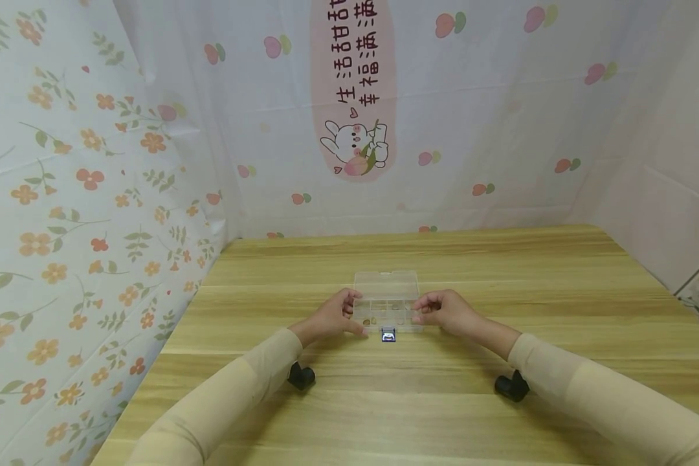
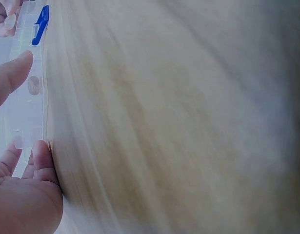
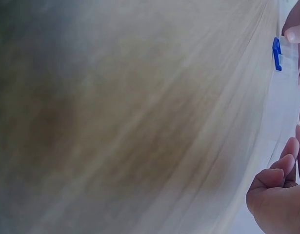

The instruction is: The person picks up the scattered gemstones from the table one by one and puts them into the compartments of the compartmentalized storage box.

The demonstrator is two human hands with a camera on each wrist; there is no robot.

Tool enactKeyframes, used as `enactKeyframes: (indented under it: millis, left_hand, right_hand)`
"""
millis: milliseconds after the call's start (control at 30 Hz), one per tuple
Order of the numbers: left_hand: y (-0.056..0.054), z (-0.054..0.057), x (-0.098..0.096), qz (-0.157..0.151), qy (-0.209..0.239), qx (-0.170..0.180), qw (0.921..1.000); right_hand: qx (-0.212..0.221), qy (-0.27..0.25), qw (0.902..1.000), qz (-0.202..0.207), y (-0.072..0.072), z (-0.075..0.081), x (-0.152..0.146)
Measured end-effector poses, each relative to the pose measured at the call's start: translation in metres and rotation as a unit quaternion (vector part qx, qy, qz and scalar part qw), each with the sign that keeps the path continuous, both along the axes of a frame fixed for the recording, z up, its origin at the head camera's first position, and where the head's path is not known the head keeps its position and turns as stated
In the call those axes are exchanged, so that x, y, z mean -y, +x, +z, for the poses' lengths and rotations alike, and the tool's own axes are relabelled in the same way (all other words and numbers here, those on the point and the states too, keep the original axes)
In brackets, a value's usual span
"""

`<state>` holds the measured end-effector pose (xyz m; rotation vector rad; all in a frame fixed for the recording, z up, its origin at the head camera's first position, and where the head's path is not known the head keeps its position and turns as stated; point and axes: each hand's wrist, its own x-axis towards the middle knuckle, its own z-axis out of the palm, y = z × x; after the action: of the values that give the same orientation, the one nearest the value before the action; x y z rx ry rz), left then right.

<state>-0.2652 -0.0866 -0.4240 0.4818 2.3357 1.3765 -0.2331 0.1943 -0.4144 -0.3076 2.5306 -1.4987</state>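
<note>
A clear plastic compartment box (image 1: 378, 323) lies on the table with its lid (image 1: 386, 285) raised at the back. Small brownish pieces sit in its front compartments, too small to identify. A blue-edged clasp (image 1: 388, 334) is at the front middle, seen as a blue strip (image 2: 40, 25) in the left wrist view. My left hand (image 1: 339, 313) grips the box's left end, thumb along the front and fingers round the side. My right hand (image 1: 450, 312) holds the right end, thumb and forefinger over the edge. Its other fingers (image 3: 285, 165) curl beside the box; anything between its fingertips is unclear.
The box stands on a wood-grain table (image 1: 349, 414). A printed cloth (image 1: 256, 149) hangs behind the table, and a flowered cloth (image 1: 81, 259) hangs at the left. Black wrist mounts (image 1: 301, 376) sit under both forearms.
</note>
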Motion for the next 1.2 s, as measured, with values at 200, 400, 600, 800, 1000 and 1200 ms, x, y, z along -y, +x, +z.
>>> enactKeyframes:
  millis: [200, 400, 600, 800, 1000, 1200]
  left_hand:
    - [0.0002, -0.0004, 0.0004, -0.003, -0.002, 0.003, 1.0000]
    - [0.0007, 0.0005, 0.0002, -0.007, 0.002, 0.001, 1.0000]
    - [-0.0002, -0.0004, 0.0007, -0.007, 0.003, 0.004, 1.0000]
    - [-0.0003, 0.0006, 0.0003, -0.007, 0.007, 0.001, 0.9999]
    - [0.0000, 0.0008, 0.0004, -0.007, 0.006, 0.002, 1.0000]
    - [-0.0007, -0.0013, 0.0014, -0.007, 0.004, 0.003, 1.0000]
  right_hand:
    - [0.003, -0.002, 1.0000, 0.000, -0.0005, -0.0008, 0.0008]
    - [0.002, -0.003, 1.0000, -0.006, -0.0013, -0.0011, 0.0008]
    - [0.004, -0.008, 0.9999, -0.009, -0.0022, -0.0012, 0.0001]
    - [-0.004, -0.011, 0.9999, -0.007, -0.0037, -0.0022, -0.0012]
    - [-0.010, -0.008, 0.9998, -0.012, -0.0046, -0.0014, -0.0040]
    - [-0.008, -0.014, 0.9998, -0.015, -0.0054, 0.0021, -0.0073]
